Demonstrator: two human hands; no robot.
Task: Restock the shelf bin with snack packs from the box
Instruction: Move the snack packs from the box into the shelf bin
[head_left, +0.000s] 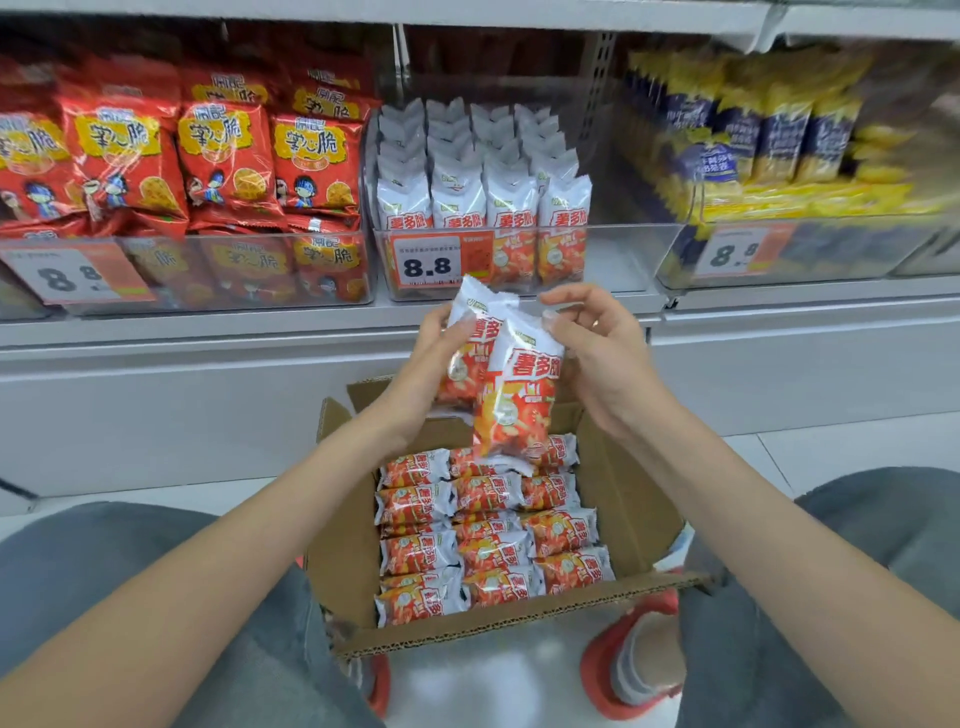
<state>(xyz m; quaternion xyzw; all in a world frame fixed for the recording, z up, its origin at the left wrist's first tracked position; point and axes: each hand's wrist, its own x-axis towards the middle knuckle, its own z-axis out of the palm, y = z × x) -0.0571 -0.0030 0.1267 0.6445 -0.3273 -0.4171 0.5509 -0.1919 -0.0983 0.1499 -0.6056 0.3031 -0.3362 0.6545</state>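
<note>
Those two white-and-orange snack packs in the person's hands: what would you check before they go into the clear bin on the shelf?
1. Left hand grips the rear white-and-orange snack pack: ok.
2. Right hand holds the front snack pack: cannot tell, fingers look loose.
3. Clear plastic shelf bin has free room on its right side: ok.
4. Packs match those in the bin: ok.
5. Brown cardboard box holds more packs: ok.
</note>
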